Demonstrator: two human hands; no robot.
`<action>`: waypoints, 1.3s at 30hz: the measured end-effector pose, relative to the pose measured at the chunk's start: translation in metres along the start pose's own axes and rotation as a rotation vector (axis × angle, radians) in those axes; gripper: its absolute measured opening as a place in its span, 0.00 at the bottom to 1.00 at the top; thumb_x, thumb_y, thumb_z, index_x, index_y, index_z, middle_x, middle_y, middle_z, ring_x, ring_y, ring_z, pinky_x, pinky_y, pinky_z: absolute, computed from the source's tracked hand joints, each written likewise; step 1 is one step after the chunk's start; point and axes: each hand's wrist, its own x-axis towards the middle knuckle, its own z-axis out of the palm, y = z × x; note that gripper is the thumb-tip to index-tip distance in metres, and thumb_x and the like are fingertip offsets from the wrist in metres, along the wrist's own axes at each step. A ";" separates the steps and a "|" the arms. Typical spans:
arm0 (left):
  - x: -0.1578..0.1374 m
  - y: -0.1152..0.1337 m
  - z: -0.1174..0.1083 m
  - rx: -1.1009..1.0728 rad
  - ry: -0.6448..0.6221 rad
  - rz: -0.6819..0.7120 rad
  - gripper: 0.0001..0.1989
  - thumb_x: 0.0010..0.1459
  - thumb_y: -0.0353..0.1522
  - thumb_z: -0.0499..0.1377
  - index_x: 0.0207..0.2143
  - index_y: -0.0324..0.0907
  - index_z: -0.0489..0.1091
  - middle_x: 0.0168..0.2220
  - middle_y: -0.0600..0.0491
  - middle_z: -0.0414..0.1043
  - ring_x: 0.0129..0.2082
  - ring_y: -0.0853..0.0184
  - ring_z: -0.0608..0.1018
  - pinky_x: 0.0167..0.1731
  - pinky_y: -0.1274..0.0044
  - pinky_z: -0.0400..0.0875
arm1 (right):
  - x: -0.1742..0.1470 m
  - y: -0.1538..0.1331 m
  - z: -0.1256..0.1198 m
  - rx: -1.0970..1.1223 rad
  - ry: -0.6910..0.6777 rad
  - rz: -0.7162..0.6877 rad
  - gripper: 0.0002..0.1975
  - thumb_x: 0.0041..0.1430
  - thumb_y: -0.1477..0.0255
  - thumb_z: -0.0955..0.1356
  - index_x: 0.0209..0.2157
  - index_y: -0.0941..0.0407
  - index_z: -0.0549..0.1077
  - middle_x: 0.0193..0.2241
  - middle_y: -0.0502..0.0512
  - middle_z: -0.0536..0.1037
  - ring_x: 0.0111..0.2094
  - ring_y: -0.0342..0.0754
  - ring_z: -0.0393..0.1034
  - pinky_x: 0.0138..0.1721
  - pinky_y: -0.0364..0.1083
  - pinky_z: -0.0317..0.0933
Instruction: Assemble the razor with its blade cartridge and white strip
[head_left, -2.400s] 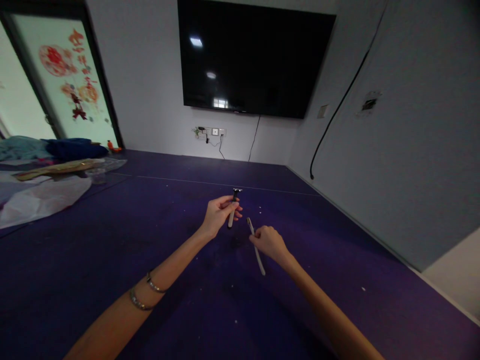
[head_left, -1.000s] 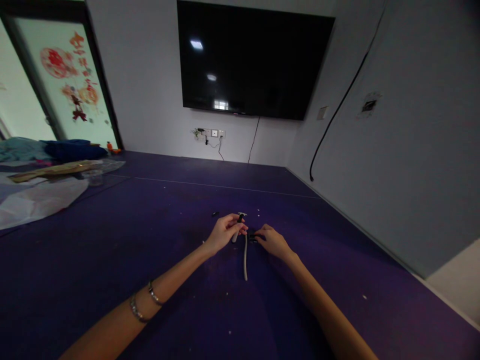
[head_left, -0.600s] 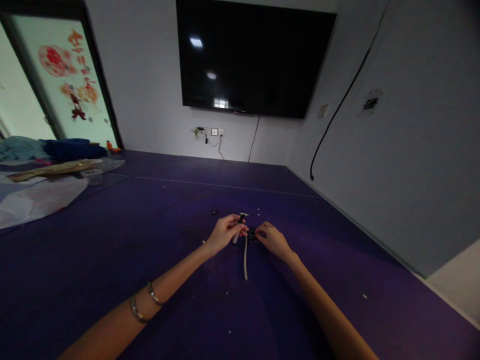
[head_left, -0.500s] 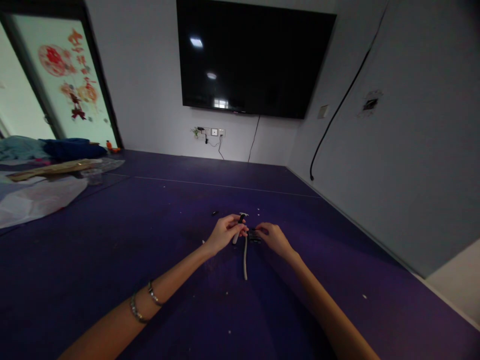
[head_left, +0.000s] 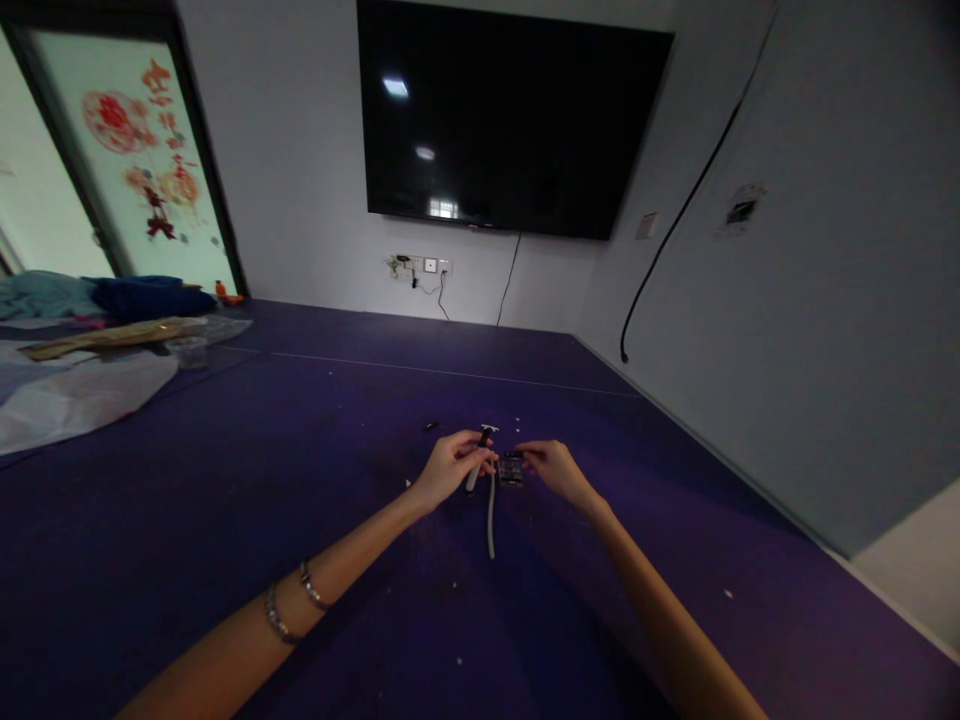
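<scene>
My left hand [head_left: 454, 468] is closed around a slim stick-like piece [head_left: 472, 479], black at the upper part and pale grey at the lower end. A small white crosspiece [head_left: 490, 428] shows just above its top; whether they are joined I cannot tell. Between the thumb and fingers of my right hand [head_left: 553, 468] is a small dark piece [head_left: 514, 454]. Just below that lies a dark, squarish item [head_left: 511, 474] with small details too fine to name. A thin grey strip [head_left: 491, 525] runs toward me from beside my left fingertips.
Small white bits [head_left: 517, 424] and a little black piece [head_left: 430, 426] lie on the purple surface [head_left: 300, 520]. At the left are a white plastic sheet [head_left: 97, 395], a clear cup [head_left: 192, 352] and folded cloth [head_left: 150, 296]. A black cable [head_left: 675, 215] hangs along the right wall.
My right hand has lifted slightly up and away from the dark squarish item, with the small dark piece in its fingers. More of that item now shows. My left hand has barely moved.
</scene>
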 end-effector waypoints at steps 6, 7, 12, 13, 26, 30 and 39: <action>0.000 -0.008 -0.001 0.051 0.011 0.013 0.15 0.49 0.38 0.61 0.34 0.37 0.64 0.33 0.47 0.75 0.28 0.66 0.78 0.30 0.75 0.71 | -0.002 -0.013 -0.008 0.085 0.055 -0.072 0.16 0.51 0.76 0.62 0.41 0.59 0.74 0.33 0.57 0.79 0.32 0.47 0.73 0.36 0.45 0.66; 0.000 -0.009 0.000 0.047 0.005 0.021 0.15 0.49 0.38 0.62 0.33 0.37 0.63 0.32 0.48 0.75 0.27 0.66 0.78 0.30 0.75 0.71 | -0.002 -0.016 -0.010 0.107 0.065 -0.080 0.16 0.50 0.76 0.63 0.41 0.59 0.74 0.33 0.57 0.79 0.33 0.47 0.74 0.37 0.45 0.66; -0.004 -0.013 0.003 -0.019 -0.048 0.037 0.16 0.47 0.34 0.63 0.33 0.41 0.58 0.31 0.51 0.75 0.28 0.67 0.78 0.34 0.73 0.71 | -0.006 -0.032 -0.017 0.255 0.083 -0.145 0.17 0.50 0.72 0.65 0.43 0.59 0.72 0.33 0.57 0.79 0.36 0.48 0.74 0.41 0.47 0.65; -0.005 -0.013 0.004 -0.010 -0.060 0.039 0.16 0.47 0.33 0.63 0.34 0.41 0.58 0.32 0.50 0.75 0.30 0.66 0.78 0.35 0.72 0.71 | -0.007 -0.036 -0.019 0.282 0.081 -0.153 0.17 0.50 0.71 0.66 0.43 0.59 0.72 0.33 0.57 0.79 0.36 0.48 0.74 0.41 0.47 0.65; -0.020 -0.011 0.008 0.458 0.039 0.222 0.14 0.48 0.40 0.62 0.26 0.41 0.62 0.19 0.57 0.69 0.20 0.70 0.72 0.22 0.80 0.64 | -0.022 -0.077 -0.026 0.320 0.047 -0.242 0.17 0.50 0.70 0.67 0.44 0.57 0.72 0.33 0.55 0.79 0.37 0.48 0.74 0.42 0.49 0.65; -0.021 -0.011 0.010 0.466 0.052 0.220 0.14 0.48 0.41 0.61 0.27 0.42 0.62 0.20 0.56 0.70 0.21 0.70 0.73 0.21 0.80 0.64 | -0.025 -0.081 -0.027 0.310 0.044 -0.260 0.16 0.51 0.71 0.67 0.44 0.56 0.72 0.33 0.55 0.79 0.37 0.48 0.73 0.43 0.49 0.65; -0.022 -0.012 0.011 0.518 0.064 0.212 0.15 0.50 0.42 0.60 0.27 0.42 0.60 0.19 0.57 0.68 0.19 0.70 0.72 0.21 0.80 0.63 | -0.024 -0.080 -0.027 0.289 0.035 -0.280 0.17 0.52 0.71 0.66 0.45 0.56 0.72 0.34 0.55 0.79 0.37 0.47 0.73 0.43 0.49 0.64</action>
